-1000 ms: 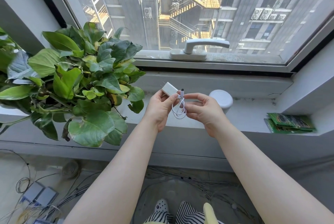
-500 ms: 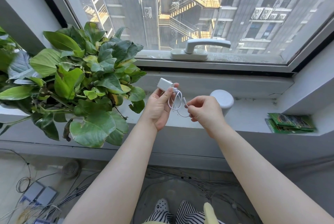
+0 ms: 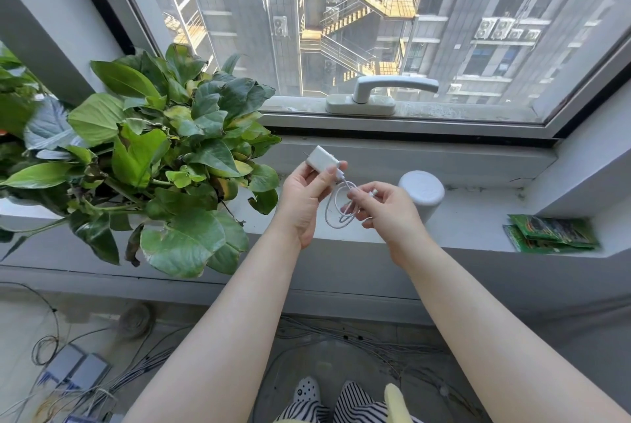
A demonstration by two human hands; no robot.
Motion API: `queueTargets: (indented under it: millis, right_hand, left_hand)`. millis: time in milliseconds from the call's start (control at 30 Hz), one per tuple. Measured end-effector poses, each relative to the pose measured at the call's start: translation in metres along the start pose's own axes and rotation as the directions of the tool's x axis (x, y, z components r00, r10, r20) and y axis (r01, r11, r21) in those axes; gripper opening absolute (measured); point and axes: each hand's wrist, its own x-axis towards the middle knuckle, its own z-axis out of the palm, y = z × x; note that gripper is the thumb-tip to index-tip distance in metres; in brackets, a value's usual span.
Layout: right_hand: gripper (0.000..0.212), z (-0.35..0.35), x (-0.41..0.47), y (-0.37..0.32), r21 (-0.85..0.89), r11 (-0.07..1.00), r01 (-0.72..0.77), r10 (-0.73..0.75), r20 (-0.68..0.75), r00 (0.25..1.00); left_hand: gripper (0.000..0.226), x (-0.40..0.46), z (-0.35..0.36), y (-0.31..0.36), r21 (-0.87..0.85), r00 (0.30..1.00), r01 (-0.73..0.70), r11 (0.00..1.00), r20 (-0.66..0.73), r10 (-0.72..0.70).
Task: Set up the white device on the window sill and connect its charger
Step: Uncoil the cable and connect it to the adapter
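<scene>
White device (image 3: 420, 191) upright on the window sill (image 3: 478, 218), near its back edge.
Left hand (image 3: 304, 199) grips the charger (image 3: 322, 160) — right hand (image 3: 386, 209) pinches its coiled cable (image 3: 336, 207).

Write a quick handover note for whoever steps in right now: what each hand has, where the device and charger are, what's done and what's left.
Left hand: holds the small white plug-in charger block above the grey window sill, prongs pointing away.
Right hand: pinches the free connector end of the thin white charger cable, which hangs in loose loops between the hands.
White cylindrical device: already standing upright on the sill, just right of the hands, nothing plugged into it that I can see.
Done: device placed.
Left: probably uncoil the cable, plug the connector into the device, then plug the charger block into a socket; none is in view.
</scene>
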Motion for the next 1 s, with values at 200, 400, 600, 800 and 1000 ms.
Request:
queueTargets:
  millis: [200,400,600,800,1000]
  right_hand:
    - [0.009,-0.002,-0.004,0.002,0.196,0.98,-0.037,0.038,-0.003,0.999]
    - [0.011,-0.01,-0.009,-0.003,0.213,0.977,0.028,-0.016,-0.059,0.998]
    - [0.006,-0.023,-0.01,-0.001,0.197,0.979,0.052,-0.035,-0.09,0.995]
    - [0.002,-0.013,-0.005,-0.003,0.284,0.958,-0.031,0.029,0.011,1.0]
    - [0.014,-0.008,-0.006,-0.003,0.222,0.975,-0.03,0.015,0.069,0.998]
  left_hand:
    - [0.011,0.003,0.002,0.003,-0.059,0.987,-0.046,0.997,-0.156,0.036]
    - [0.011,0.002,0.004,-0.001,0.075,0.986,0.01,0.997,-0.167,0.003]
    - [0.015,0.006,0.003,0.002,-0.035,0.974,-0.029,0.999,-0.224,0.02]
    - [0.018,-0.003,0.015,-0.001,-0.071,0.995,0.102,0.992,0.012,-0.102]
    - [0.016,-0.001,0.018,0.004,-0.121,0.998,0.053,0.991,0.019,-0.051]
